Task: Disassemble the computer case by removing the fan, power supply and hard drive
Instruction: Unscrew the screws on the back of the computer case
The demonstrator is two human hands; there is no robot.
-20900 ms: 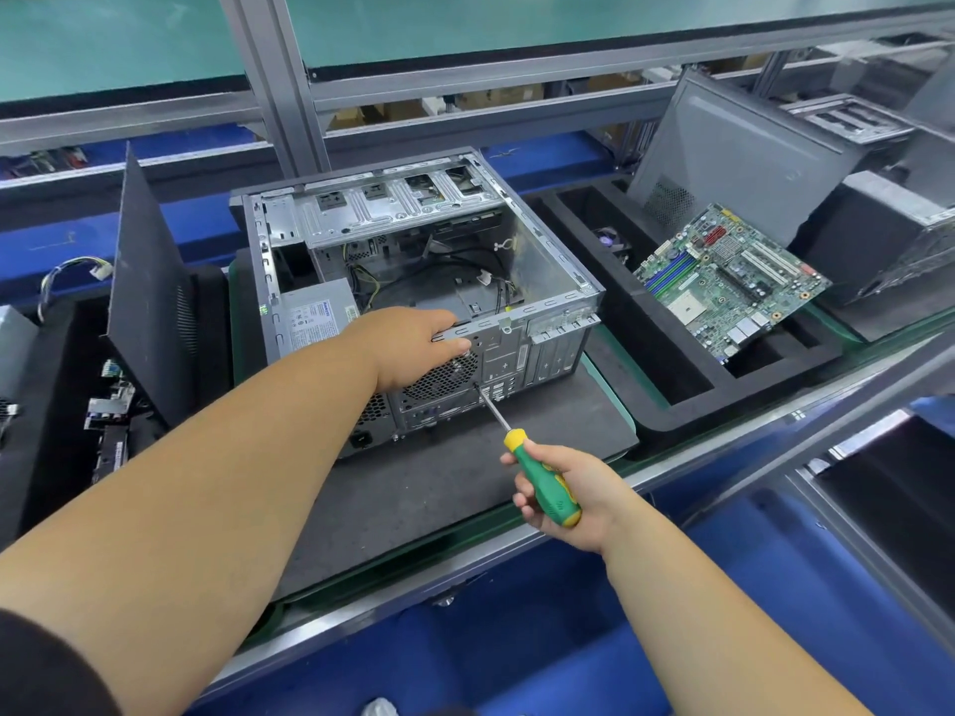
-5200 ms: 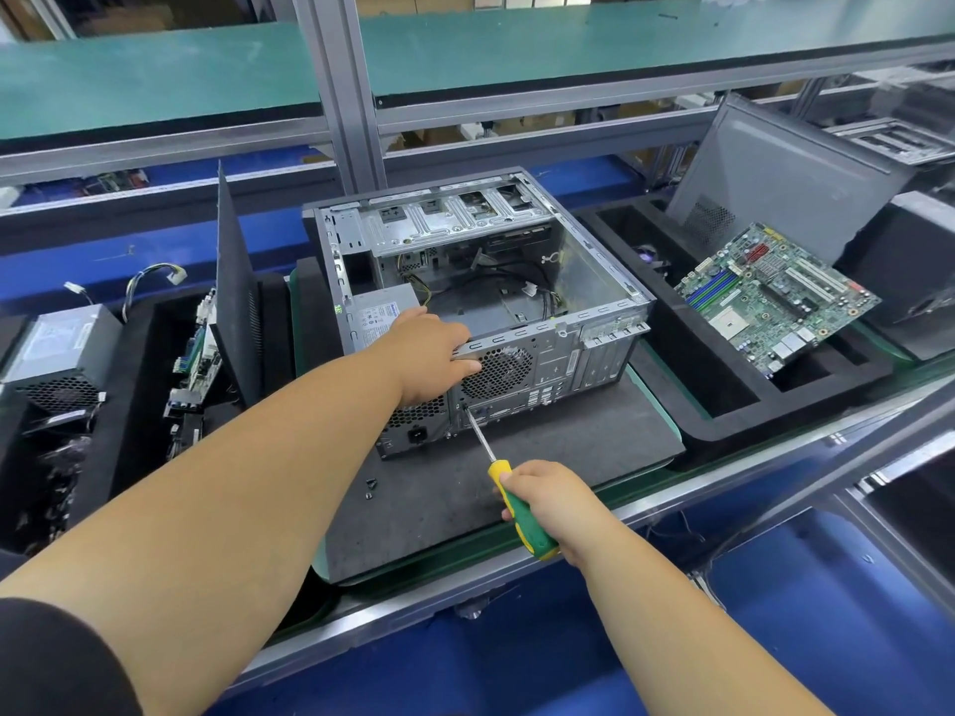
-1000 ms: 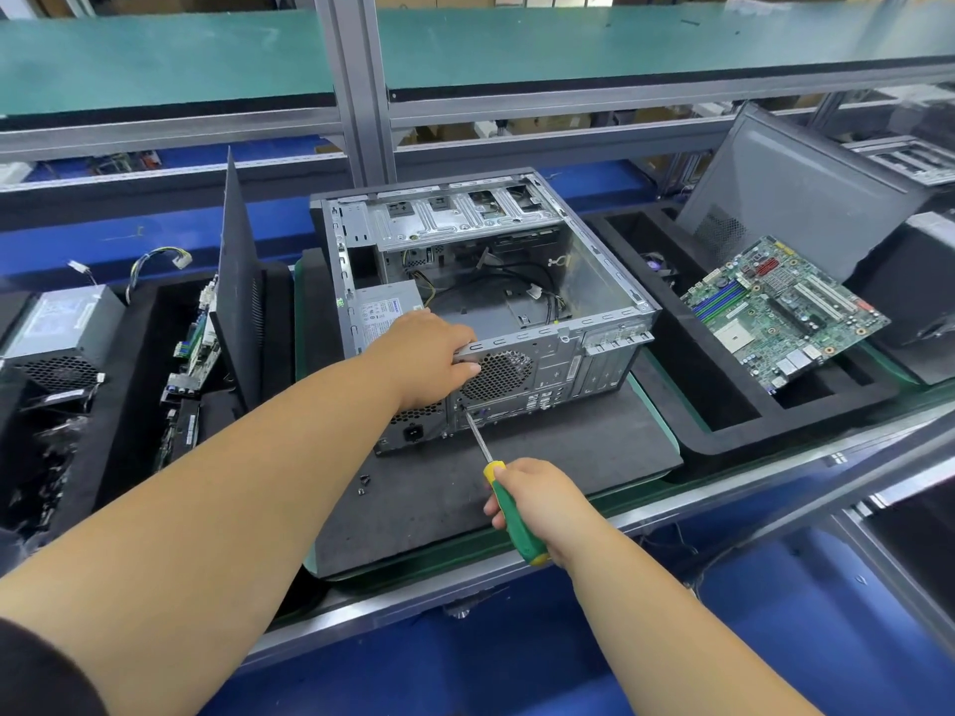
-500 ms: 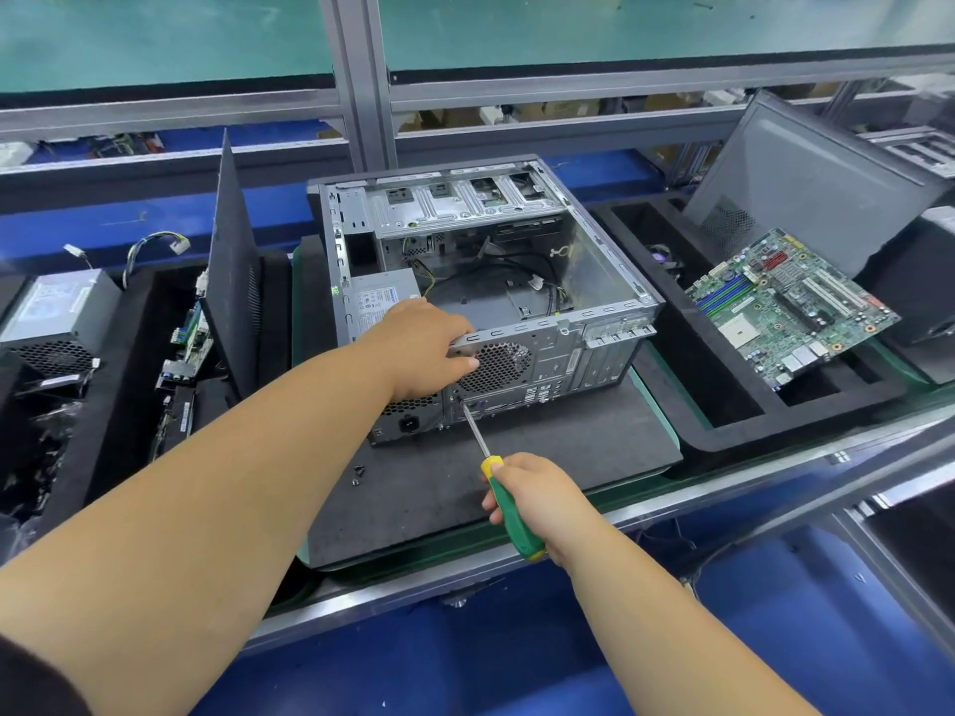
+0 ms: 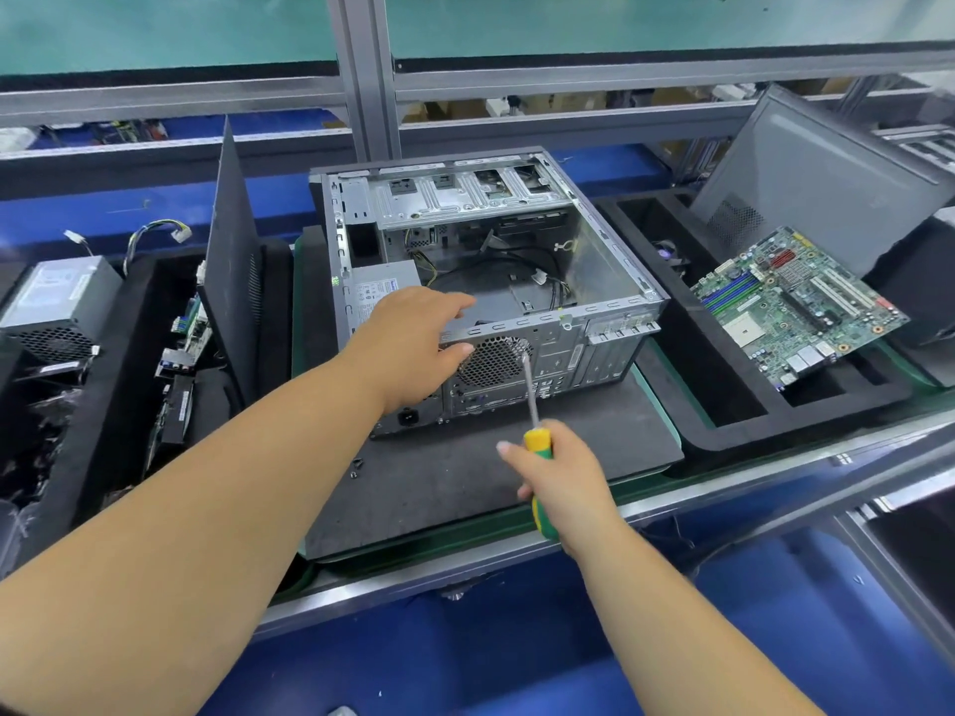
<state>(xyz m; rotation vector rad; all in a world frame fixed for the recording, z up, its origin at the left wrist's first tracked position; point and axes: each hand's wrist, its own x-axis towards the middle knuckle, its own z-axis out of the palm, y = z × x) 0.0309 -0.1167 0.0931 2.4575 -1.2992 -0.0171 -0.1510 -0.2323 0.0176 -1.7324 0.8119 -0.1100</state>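
Centrally in the head view, the case (image 5: 491, 281) lies on its side, open upward, on a dark mat (image 5: 465, 472) at the bench's near edge. At the case's 9 o'clock inner corner sits the grey supply (image 5: 380, 292), label up, with loose cables (image 5: 517, 266) curling across the floor toward 3 o'clock. A perforated grille (image 5: 491, 361) marks the fan spot on the rear panel at 6 o'clock; whether a fan still sits behind it cannot be told. No hard drive can be made out in the bays (image 5: 465, 191) at 12 o'clock. The left hand (image 5: 413, 343) grips the rear rim, fingers curled over the top edge and thumb pressed on the panel just beside the grille. The right hand (image 5: 563, 483), at 6 o'clock from the case, wraps a green and yellow screwdriver (image 5: 537, 447), with the forefinger stretched out past the handle; its shaft slants up so the tip meets the grille's 2 o'clock corner. Two small screws (image 5: 355, 468) lie on the mat at 7 o'clock. At 9 o'clock a side panel (image 5: 230, 261) stands upright in a black tray (image 5: 103, 405), and beyond it rests another power unit (image 5: 57, 302). At 3 o'clock a second tray (image 5: 723, 416) carries a tilted motherboard (image 5: 796, 307), with a leaning panel (image 5: 821, 183) behind it.
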